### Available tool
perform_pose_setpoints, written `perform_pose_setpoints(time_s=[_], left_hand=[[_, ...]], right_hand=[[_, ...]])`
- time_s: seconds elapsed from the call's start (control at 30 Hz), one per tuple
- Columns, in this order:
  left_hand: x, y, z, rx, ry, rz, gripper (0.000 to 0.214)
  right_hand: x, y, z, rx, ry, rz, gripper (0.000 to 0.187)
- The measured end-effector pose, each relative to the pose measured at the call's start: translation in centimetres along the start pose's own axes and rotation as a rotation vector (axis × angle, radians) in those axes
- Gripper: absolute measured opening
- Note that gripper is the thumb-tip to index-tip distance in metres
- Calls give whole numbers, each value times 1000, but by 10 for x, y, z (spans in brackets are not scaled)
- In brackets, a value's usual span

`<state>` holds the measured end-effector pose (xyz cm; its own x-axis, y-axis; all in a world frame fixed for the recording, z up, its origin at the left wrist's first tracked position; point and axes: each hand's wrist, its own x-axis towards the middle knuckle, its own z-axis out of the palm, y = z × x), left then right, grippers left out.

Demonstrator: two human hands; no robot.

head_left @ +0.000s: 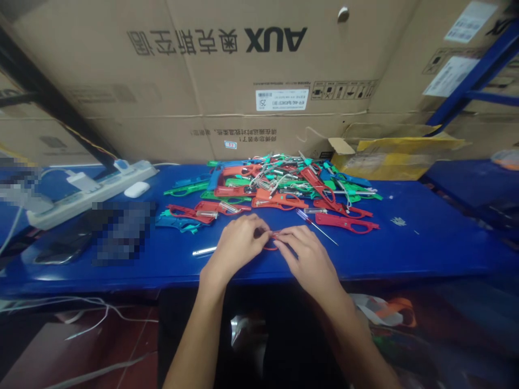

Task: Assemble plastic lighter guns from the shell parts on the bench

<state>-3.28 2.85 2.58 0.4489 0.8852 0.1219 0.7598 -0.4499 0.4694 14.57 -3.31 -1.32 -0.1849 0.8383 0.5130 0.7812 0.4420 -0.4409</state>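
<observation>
My left hand (pixel 243 237) and my right hand (pixel 305 253) meet above the blue table near its front edge, fingertips pinched together. Between them is a red lighter casing (pixel 271 248), mostly hidden by the fingers; what small part they pinch on it cannot be made out. A shiny metal tube (pixel 204 250) lies beside my left wrist. Just beyond my right hand rests a thin screwdriver (pixel 318 227) with a purplish handle. Several red casing halves, such as one red half (pixel 346 222), lie behind the hands, some with clear fuel tanks inside.
A heap of lighter parts (pixel 279 175) in red, green and blue covers the table's back. An open carton (pixel 389 156) stands at the right rear. Small pale pieces (pixel 398 221) lie to the right. At left are a power strip (pixel 97 192), white earbud case (pixel 137 189) and phone (pixel 67 246).
</observation>
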Motion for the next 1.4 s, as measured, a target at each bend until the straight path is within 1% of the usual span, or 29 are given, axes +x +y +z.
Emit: perform_pose_setpoints(time_s=[0.1,0.23,0.3,0.37,0.47,0.57,0.63,0.67,0.77,0.8,0.83,0.87,0.9,0.93,1.0,1.07,1.17,1.23,1.3,1.37,1.4], left_hand=[[0,3,1,-6,-3,-63,10],[2,2,2,-109,-20,-129,2],[4,-1,3,-160,-18,-149,11],[5,-4,4,-164,-25,-151,16],[4,-7,5,-121,-39,-118,19],[1,-9,2,-96,-56,-25,27],[1,-7,-3,-92,-42,35,34],[4,-5,-7,-93,-16,68,35],[23,11,-19,-89,129,163,27],[33,20,-22,-68,167,180,23],[45,30,-23,-27,178,191,19],[58,40,-22,46,140,184,19],[70,52,-18,125,68,169,22],[82,63,-13,153,24,164,26],[101,83,1,200,-33,120,27],[115,97,16,242,-73,54,25],[128,104,30,245,-123,-13,32],[135,103,31,211,-151,-33,36],[140,100,26,156,-153,-41,29],[143,94,16,85,-127,-41,20],[142,91,10,45,-110,-36,21]], right_hand=[[0,0,-1,15,-16,1,17],[0,0,-1,33,-22,13,17],[0,0,-2,46,-22,28,16],[0,0,-3,68,-25,41,15],[1,0,-5,93,-34,44,13],[1,-1,-5,83,-38,45,14],[0,-1,-5,71,-32,41,15],[0,-1,-4,65,-28,37,15],[-1,-2,-3,57,-15,34,15],[-1,-2,-2,60,-12,36,15],[0,-2,-2,66,-8,40,16],[0,-2,-2,72,-1,44,16],[0,-2,-3,75,14,49,16],[0,-2,-3,74,36,57,16],[0,-1,-3,47,87,80,17],[-1,0,-2,4,154,129,17],[-2,3,-1,5,269,232,24],[-2,4,-1,66,344,277,24],[-2,5,-1,133,417,298,21],[-2,7,-1,188,479,302,19],[-2,7,-2,211,504,300,19]])
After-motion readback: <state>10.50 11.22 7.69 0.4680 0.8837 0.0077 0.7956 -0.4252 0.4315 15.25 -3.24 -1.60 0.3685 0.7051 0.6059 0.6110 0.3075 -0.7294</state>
